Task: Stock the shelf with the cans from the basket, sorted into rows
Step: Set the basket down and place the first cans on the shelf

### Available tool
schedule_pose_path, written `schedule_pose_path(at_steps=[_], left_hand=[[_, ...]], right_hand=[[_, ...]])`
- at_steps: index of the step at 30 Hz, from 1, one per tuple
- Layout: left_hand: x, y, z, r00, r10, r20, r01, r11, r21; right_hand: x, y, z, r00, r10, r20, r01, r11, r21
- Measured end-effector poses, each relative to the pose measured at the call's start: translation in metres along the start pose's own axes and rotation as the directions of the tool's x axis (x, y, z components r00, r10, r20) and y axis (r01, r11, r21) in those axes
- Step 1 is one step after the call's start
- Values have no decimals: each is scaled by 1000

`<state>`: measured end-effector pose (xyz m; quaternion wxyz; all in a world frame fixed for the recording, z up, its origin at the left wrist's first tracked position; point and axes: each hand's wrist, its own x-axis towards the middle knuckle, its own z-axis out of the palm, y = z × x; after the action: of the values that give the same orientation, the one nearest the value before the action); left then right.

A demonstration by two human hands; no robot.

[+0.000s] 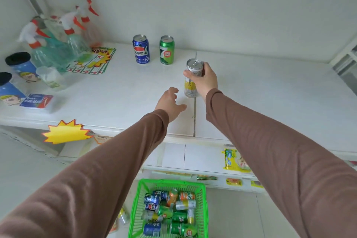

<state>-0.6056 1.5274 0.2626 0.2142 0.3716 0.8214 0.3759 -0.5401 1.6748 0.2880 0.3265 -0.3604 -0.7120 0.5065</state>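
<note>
My right hand [205,79] grips a silver and yellow can [192,83] near its top, holding it upright just above the white shelf [270,102]. At the back of the shelf stand a blue cola can [141,49] and a green can [167,50], side by side. My left hand [171,103] hovers over the shelf to the left of the held can, fingers loosely spread, holding nothing. Below, on the floor, a green basket [204,208] holds several blue, green, orange and silver cans lying on their sides.
Spray bottles [58,44], two blue cups [21,67] and a small blue box [36,101] crowd the shelf's left end. A yellow starburst tag [65,131] hangs on the shelf's front edge. Yellow snack packets [234,160] lie on lower shelves.
</note>
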Motion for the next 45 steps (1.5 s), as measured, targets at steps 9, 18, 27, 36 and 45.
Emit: schedule_pose_path(at_steps=[9,18,27,36,45], left_hand=[[51,0,-1,1000,1,-14,-1,1000,15],[74,-7,5,1000,9,8,-9,1000,4],[110,-3,6,1000,8,-6,-8,1000,14],[149,12,4,997,71,-38,-68,994,82],[167,12,9,995,86,-49,-79,988,131]], right_hand=[[36,12,16,999,10,-40,-9,999,33],[19,59,12,995,100,8,-94,960,-262],[66,52,35,998,60,-4,-57,924,-377],[120,43,49,994,95,-53,-109,896,-430],[142,43,53,992,115,-50,-125,877,-464]])
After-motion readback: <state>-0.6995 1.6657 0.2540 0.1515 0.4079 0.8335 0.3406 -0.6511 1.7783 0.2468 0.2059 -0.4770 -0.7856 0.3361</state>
